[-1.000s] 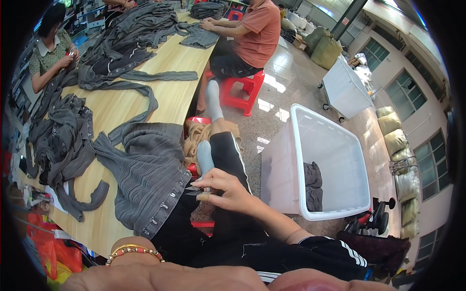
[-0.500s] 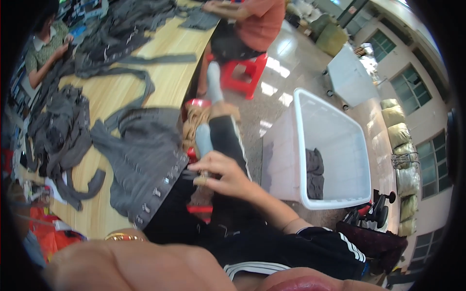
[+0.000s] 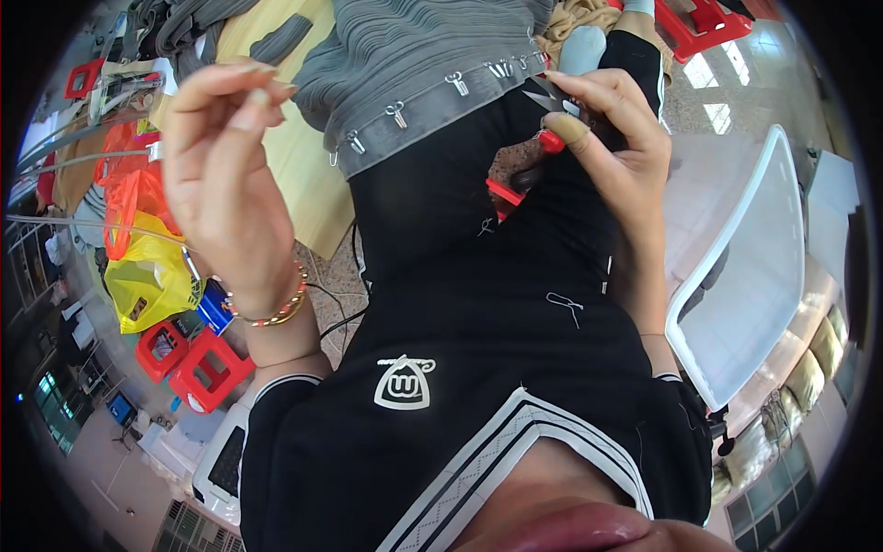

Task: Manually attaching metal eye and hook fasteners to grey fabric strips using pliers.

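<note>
Grey ribbed garment [image 3: 405, 55] — at mid-distance. Nearest: left hand [image 3: 230, 166] raised, thumb and fingertips almost meeting; cannot tell if holding anything. Right hand [image 3: 621, 129] pinched on metal snips [image 3: 555, 101], blades near garment's band [image 3: 428, 111]. Beyond — band lined with metal hooks [image 3: 457, 83], cloth fanned from lap [image 3: 414, 212] onto wooden table [image 3: 313, 207]. Farther: white bin [image 3: 763, 258] right, red stools [image 3: 191, 379] left.

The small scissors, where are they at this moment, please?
In the head view, the small scissors are right of centre, near the top, in the person's right hand, with the blades beside the hook-lined edge of the grey garment.
</note>
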Demonstrator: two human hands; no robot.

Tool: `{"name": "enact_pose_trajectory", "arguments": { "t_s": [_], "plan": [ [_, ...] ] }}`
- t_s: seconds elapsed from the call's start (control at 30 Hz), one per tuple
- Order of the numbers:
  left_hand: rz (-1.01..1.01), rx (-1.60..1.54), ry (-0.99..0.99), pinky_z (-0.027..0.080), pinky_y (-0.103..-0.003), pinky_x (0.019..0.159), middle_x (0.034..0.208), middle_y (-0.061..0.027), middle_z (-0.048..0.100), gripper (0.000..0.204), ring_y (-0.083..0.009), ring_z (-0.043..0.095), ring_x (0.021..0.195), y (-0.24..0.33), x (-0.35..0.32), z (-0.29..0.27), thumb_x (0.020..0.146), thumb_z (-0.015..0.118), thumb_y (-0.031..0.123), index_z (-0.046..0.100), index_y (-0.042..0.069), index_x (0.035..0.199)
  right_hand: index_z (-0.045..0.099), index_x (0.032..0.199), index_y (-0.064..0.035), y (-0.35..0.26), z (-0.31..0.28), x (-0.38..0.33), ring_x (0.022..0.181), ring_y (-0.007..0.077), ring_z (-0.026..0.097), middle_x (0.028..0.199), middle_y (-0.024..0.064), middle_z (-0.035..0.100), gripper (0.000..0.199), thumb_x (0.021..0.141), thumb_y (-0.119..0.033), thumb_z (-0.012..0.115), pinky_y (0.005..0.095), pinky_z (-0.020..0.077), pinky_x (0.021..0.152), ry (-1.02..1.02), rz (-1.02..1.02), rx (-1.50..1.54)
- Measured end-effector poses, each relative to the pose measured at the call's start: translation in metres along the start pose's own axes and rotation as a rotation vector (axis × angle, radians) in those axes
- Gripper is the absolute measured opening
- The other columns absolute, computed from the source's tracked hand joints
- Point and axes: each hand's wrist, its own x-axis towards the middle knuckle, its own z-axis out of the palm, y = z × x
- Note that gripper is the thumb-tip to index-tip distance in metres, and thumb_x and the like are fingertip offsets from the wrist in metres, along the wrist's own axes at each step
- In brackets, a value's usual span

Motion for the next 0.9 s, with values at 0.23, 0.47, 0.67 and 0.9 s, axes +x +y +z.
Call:
{"name": "enact_pose_trajectory", "arguments": {
  "t_s": [0.23,0.47,0.67,0.9],
  "plan": [
    [0.252,0.701,-0.212,0.044,-0.028,0.076,0.095,-0.0087,0.063,0.018,-0.0197,0.058,0.086,-0.016,-0.014,0.026,0.082,0.067,0.002,0.071,0.003,0.1,0.072,0.11,-0.0092,-0.002,0.012,0.012,0.073,0.0079,0.054,0.088,0.0012,0.058,0.037,0.074,-0.006,0.079,0.0205,0.0425,0.061,-0.036,-0.062,-0.038],
    [0.361,0.931,-0.488,0.041,-0.034,0.07,0.086,-0.0057,0.058,0.016,-0.0232,0.053,0.077,-0.017,0.017,0.028,0.081,0.071,0.009,0.073,0.009,0.097,0.072,0.11,-0.011,0.0,0.016,0.029,0.073,0.0117,0.055,0.089,0.0028,0.059,0.033,0.077,-0.009,0.076,0.0227,0.0449,0.062,-0.109,-0.121,-0.032],
    [0.501,1.036,-0.639,0.042,-0.03,0.069,0.085,-0.0054,0.056,0.023,-0.0194,0.054,0.079,-0.015,0.032,0.025,0.075,0.075,0.003,0.073,0.01,0.097,0.072,0.111,-0.0042,0.001,0.013,0.034,0.076,0.0086,0.052,0.091,0.0033,0.058,0.035,0.076,-0.002,0.074,0.0202,0.0395,0.064,-0.246,-0.053,-0.025],
    [0.749,1.075,-0.563,0.04,-0.033,0.067,0.086,-0.001,0.058,0.019,-0.0206,0.054,0.076,-0.031,0.032,0.03,0.069,0.073,0.01,0.067,0.011,0.086,0.071,0.109,-0.002,0.003,0.013,0.042,0.076,0.0101,0.05,0.092,0.0029,0.057,0.033,0.077,0.0,0.071,0.0222,0.0393,0.065,-0.294,-0.077,0.095]
  ]
}}
